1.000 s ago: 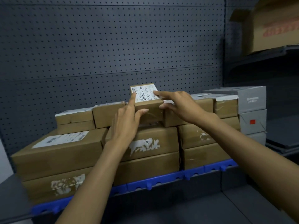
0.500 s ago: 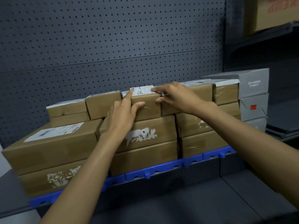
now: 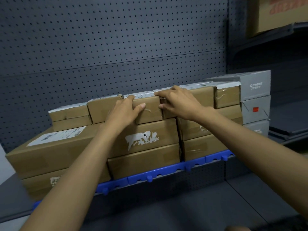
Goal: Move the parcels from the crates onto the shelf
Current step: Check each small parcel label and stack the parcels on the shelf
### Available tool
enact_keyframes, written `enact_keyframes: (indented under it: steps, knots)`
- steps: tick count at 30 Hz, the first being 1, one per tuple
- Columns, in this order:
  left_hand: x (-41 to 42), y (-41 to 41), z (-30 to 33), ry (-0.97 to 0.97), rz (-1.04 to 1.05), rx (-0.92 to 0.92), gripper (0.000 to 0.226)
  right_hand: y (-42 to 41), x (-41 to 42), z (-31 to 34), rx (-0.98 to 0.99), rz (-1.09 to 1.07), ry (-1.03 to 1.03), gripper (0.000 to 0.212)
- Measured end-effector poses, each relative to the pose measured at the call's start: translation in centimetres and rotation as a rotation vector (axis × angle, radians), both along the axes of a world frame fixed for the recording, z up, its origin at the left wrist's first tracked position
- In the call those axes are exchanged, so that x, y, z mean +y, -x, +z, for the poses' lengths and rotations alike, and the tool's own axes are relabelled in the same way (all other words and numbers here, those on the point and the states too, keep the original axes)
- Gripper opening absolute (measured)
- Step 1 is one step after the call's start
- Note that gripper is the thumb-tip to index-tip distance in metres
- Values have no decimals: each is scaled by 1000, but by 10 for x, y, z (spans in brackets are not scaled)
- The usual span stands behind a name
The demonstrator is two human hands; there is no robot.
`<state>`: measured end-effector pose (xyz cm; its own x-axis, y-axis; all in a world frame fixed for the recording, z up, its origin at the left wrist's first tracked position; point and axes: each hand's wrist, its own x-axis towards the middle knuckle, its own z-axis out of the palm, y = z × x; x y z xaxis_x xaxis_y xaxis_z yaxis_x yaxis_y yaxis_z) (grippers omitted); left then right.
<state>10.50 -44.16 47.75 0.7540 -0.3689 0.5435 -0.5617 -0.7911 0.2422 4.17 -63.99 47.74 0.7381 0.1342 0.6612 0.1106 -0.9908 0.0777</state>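
Note:
A small brown parcel (image 3: 150, 112) with a white label on top sits in the top row of stacked brown parcels on the shelf (image 3: 166, 174), level with its neighbours. My left hand (image 3: 124, 111) holds its left end, fingers over the top edge and thumb on the front face. At its right end, my right hand (image 3: 176, 102) holds on with fingertips on the top edge and thumb on the front. Larger brown parcels (image 3: 150, 135) lie stacked beneath it. No crate is in view.
Grey boxes (image 3: 255, 97) are stacked at the right end of the row. A dark pegboard wall (image 3: 116, 47) backs the shelf. A big cardboard box (image 3: 275, 12) stands on a higher shelf at the upper right. A dark lower shelf (image 3: 183, 207) lies below.
The small parcel came down from a raised, tilted position into the gap in the top row. Both hands went down with it and stayed on it.

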Motion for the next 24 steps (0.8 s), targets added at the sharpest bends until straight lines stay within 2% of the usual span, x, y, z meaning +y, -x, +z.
enact_keyframes:
  steps: [5,12,17,24]
  knots:
    - [-2,11,11,-46,-79,-54,62,6,-1,12,39,31,15,49]
    - [-23,36,22,-122,-183,-309,55,50,-34,27,24,23,5,34]
    - [-72,58,23,-179,-311,-400,47,99,-77,28,69,-98,8,36]
    - [-160,92,8,-258,-484,-410,50,182,-144,8,195,-274,-41,38]
